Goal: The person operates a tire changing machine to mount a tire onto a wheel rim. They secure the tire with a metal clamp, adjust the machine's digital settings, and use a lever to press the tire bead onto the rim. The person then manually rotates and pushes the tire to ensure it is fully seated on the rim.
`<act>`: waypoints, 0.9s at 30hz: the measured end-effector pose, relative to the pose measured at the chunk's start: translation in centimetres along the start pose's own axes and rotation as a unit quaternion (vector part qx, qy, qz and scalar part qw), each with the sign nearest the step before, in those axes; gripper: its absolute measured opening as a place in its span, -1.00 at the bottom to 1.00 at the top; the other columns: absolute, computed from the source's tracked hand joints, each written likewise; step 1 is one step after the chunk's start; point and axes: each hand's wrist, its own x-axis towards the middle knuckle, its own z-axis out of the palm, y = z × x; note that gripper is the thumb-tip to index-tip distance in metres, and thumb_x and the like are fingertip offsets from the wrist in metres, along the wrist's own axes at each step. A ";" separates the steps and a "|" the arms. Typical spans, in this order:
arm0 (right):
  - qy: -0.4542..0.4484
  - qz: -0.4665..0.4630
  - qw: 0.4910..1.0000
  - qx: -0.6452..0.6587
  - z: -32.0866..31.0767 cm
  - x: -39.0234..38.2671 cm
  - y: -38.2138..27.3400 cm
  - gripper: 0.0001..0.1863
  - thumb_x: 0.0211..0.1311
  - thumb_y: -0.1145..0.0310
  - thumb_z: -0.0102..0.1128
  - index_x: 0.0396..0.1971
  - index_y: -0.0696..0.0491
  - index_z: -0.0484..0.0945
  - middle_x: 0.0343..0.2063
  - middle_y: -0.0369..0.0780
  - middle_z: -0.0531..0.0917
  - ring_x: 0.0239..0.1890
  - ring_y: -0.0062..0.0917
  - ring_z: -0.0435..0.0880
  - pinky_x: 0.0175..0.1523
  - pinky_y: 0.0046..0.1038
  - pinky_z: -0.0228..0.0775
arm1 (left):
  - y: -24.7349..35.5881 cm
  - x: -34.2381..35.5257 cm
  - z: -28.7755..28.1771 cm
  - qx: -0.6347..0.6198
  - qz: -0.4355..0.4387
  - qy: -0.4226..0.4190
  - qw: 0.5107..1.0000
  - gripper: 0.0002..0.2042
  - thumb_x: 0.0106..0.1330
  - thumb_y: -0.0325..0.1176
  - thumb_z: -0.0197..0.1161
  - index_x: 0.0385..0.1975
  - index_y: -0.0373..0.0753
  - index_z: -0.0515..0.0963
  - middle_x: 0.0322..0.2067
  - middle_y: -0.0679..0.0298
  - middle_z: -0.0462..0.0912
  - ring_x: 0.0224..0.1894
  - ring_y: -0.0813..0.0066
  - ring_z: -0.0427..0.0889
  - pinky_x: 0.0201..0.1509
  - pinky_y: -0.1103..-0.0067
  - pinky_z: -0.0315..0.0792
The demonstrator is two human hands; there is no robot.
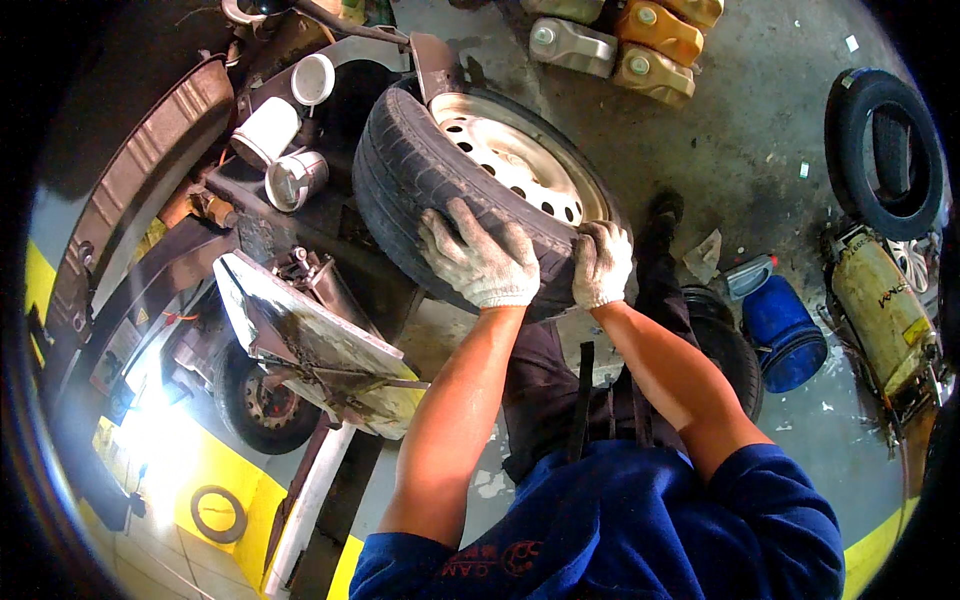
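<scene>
Both gloved hands clamp the wheel's tread to carry its weight.

Your left hand [478,255] spreads curled over the tyre [420,175], and your right hand [600,265] grips the tread edge just beside it, so the wheel, steel rim [520,160] facing up, stays tilted against the machine [300,330] rather than rolling. Oil cans [620,45] and a blue bucket [785,335] sit apart on the floor [740,140].

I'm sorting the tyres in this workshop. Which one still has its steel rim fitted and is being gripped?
The tyre with the silver steel rim, gripped by the gloved left hand and right hand. The tyre at the right edge is bare rubber, untouched.
</scene>
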 end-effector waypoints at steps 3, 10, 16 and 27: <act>0.001 0.002 1.000 0.002 0.0 0.0 0.0 -0.81 0.39 0.32 0.15 -0.15 0.03 0.69 -0.06 -0.09 0.70 0.05 -0.05 0.62 0.20 -0.10 0.42 | -0.2 0.0 0.1 -0.008 0.010 0.006 1.000 -0.20 0.56 0.24 -0.03 0.54 -0.34 0.24 0.45 -0.39 0.21 0.47 -0.49 0.23 0.48 -0.25 0.14; -0.004 0.002 1.000 0.001 0.0 -0.1 0.2 -0.81 0.36 0.34 0.17 -0.14 0.03 0.69 -0.05 -0.10 0.70 0.06 -0.06 0.62 0.21 -0.12 0.41 | -0.1 0.1 0.1 -0.002 0.004 0.002 1.000 -0.20 0.55 0.24 -0.02 0.52 -0.35 0.26 0.44 -0.39 0.23 0.46 -0.49 0.24 0.48 -0.25 0.15; -0.004 0.009 1.000 -0.008 0.3 -0.3 0.4 -0.82 0.34 0.36 0.20 -0.14 0.01 0.69 -0.04 -0.11 0.70 0.09 -0.05 0.60 0.22 -0.11 0.40 | -0.2 -0.1 0.1 -0.001 0.012 0.005 1.000 -0.20 0.55 0.25 -0.03 0.52 -0.34 0.26 0.44 -0.39 0.22 0.47 -0.49 0.23 0.47 -0.26 0.16; 0.004 0.007 1.000 0.001 0.2 -0.3 0.1 -0.81 0.36 0.36 0.18 -0.13 0.04 0.69 -0.04 -0.09 0.70 0.07 -0.04 0.60 0.22 -0.09 0.40 | -0.2 -0.1 0.2 -0.006 0.013 0.003 1.000 -0.21 0.57 0.23 -0.05 0.53 -0.34 0.24 0.43 -0.39 0.22 0.46 -0.50 0.23 0.46 -0.27 0.17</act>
